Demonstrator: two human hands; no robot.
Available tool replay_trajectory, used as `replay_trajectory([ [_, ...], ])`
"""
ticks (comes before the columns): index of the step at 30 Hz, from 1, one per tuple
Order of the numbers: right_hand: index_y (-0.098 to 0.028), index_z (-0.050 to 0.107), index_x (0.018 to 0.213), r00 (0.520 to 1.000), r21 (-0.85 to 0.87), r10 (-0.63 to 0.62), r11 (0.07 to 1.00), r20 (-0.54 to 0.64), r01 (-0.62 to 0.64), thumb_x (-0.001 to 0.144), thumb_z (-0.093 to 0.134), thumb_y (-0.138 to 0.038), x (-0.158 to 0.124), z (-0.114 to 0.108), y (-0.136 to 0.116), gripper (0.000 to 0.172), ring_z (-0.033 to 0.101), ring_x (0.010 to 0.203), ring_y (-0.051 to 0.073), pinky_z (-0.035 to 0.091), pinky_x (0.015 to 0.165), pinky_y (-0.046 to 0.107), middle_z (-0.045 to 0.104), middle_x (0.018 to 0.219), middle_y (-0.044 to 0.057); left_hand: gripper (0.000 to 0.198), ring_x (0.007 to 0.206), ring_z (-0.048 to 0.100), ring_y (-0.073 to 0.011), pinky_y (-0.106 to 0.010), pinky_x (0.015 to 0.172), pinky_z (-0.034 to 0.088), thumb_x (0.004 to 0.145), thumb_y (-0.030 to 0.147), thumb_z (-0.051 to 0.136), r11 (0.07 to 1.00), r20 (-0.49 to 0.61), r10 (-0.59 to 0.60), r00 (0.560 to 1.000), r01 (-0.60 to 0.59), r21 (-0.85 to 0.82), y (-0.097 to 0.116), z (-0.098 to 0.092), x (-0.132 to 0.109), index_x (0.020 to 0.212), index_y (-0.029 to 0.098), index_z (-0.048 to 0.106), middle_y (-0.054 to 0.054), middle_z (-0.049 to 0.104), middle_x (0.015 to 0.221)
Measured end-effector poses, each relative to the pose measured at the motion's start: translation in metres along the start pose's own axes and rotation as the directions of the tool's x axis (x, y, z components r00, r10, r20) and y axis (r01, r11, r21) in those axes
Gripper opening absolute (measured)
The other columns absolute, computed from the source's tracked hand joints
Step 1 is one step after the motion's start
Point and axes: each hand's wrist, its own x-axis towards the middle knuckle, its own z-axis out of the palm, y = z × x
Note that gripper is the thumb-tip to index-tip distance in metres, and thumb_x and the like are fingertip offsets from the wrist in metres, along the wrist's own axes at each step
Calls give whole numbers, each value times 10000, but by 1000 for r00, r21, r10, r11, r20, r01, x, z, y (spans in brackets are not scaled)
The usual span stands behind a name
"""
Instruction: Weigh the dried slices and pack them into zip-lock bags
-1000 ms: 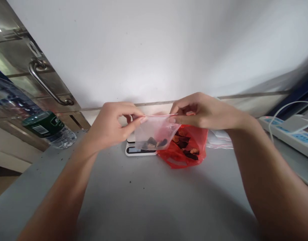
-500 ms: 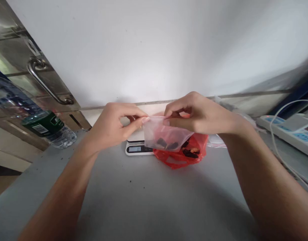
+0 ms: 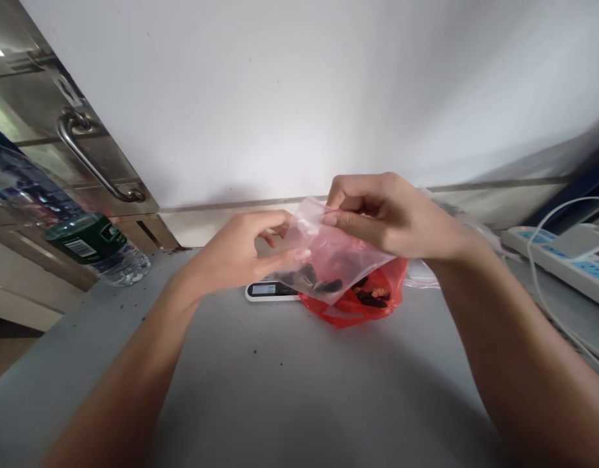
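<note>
A clear zip-lock bag (image 3: 348, 257) with a few dark dried pieces (image 3: 319, 279) in its lower part hangs tilted in front of me. Its top edge is pinched between the thumb and fingers of my right hand (image 3: 392, 218). My left hand (image 3: 236, 250) is at the bag's left side, thumb and fingers apart; the fingertips are partly hidden by the plastic, and the thumb seems to touch it. Just behind and below, a red plastic bag (image 3: 351, 317) lies open with dark and orange-brown dried pieces (image 3: 375, 296) in it. A white digital scale (image 3: 273, 290) is partly covered by the bags.
On the left stands a water bottle (image 3: 92, 244) with a green label, near a metal door handle (image 3: 97, 159). A power strip (image 3: 562, 257) with a white cable (image 3: 536, 273) lies at right. More clear plastic (image 3: 421, 273) is behind my right wrist. Dark crumbs dot the grey table (image 3: 299, 396).
My left hand has let go of the zip-lock bag's top edge and moved slightly lower, its fingers spreading. The bag's free top corner now sticks up, and my right hand still pinches it.
</note>
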Motion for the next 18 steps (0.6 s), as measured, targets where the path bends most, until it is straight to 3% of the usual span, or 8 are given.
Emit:
replay_trajectory([
  [3,-264,441,782,990,61,68,996,-126,-60,990,580,-239,-2,2,2,252,258,483,98,230,461,273,317,545,-103,295,865,703,-204,-315,761,550,908,487,707,996,111,-41,993,50,-76,-10,1,1,978,200,699,-18,760,940],
  [8,-265,446,841,963,78,130,990,-238,-114,1019,572,-310,-4,2,8,222,287,479,94,231,436,259,305,565,-103,247,850,724,-189,-288,742,572,879,419,736,964,123,-57,991,86,-250,-16,-4,0,961,202,651,-6,748,931],
  [11,-255,468,843,954,51,171,985,-247,-164,1015,590,-357,-5,-1,10,235,298,482,91,238,425,251,312,570,-97,255,777,738,-178,-273,677,583,868,418,736,932,143,-81,986,126,-341,-18,-9,-1,986,213,643,-2,754,912],
  [15,-220,554,776,966,68,243,969,-83,-238,951,686,-367,-6,-9,8,264,477,536,103,381,466,248,517,626,-40,246,732,749,-188,-295,671,596,857,442,733,941,150,-115,982,156,-299,-18,-13,-2,906,213,659,-9,761,879],
  [18,-206,691,869,948,91,299,947,112,-309,843,775,-301,-7,-12,8,129,654,662,165,513,549,280,718,788,16,263,770,758,-201,-294,688,597,813,443,773,952,92,-131,987,151,-265,-16,-11,0,942,224,702,-4,768,899],
])
